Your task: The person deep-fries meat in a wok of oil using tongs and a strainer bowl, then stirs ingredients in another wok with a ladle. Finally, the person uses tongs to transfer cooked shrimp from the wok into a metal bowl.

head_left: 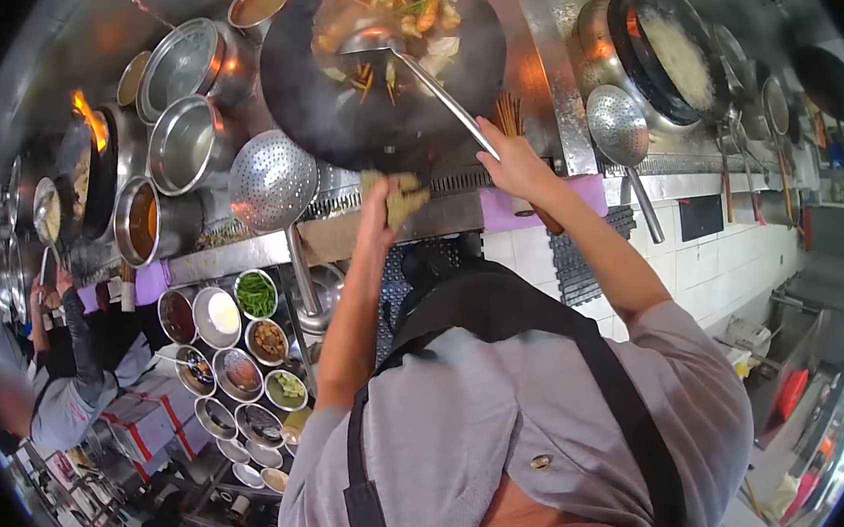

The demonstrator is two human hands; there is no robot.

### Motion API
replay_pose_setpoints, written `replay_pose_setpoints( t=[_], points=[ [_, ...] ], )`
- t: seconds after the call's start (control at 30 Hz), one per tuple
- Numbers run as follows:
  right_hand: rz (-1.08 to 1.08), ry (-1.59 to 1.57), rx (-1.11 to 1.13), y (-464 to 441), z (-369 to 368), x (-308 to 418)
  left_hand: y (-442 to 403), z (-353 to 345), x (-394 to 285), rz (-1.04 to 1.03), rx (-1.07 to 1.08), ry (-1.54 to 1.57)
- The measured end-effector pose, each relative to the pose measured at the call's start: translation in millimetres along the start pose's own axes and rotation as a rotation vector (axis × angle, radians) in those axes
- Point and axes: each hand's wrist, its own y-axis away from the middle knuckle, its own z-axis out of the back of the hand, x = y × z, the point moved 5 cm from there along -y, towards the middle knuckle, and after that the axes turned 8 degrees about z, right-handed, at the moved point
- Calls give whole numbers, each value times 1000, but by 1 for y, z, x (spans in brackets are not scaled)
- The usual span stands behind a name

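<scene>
A large dark wok (329, 121) sits on the stove ahead of me, with cut vegetables and other food (430, 12) at its far side. My right hand (516, 163) is wrapped round the long metal handle of a ladle (443, 99). The ladle's bowl rests among the food. At the wok's near edge, my left hand (377, 212) grips a folded yellowish cloth (403, 200). The cloth covers that part of the rim, so what lies under it is hidden. Some steam blurs the wok's inside.
Left of the wok are metal pots (183, 144) and a perforated strainer (272, 181). Several ingredient bowls (218, 316) stand at lower left. To the right are another strainer (618, 126) and a wok with pale contents (677, 60). A co-worker (72, 389) works at far left near a flame (88, 122).
</scene>
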Motion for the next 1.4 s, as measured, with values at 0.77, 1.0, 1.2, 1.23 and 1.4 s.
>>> replay_pose_setpoints(
  t=[0.77, 1.0, 1.2, 1.23, 1.4],
  points=[
    [124, -31, -111, 17, 15, 18, 34, -11, 2, -64, 16, 17],
    [-164, -437, 197, 66, 49, 36, -22, -54, -84, 86, -43, 19],
    [-121, -216, 266, 34, 37, 39, -89, -31, -89, 70, 53, 64],
    [-78, -205, 189, 20, 27, 34, -95, -29, -87, 81, 65, 55],
    [178, -170, -42, 19, 10, 20, -69, -40, -95, -4, -31, -14]
  ],
)
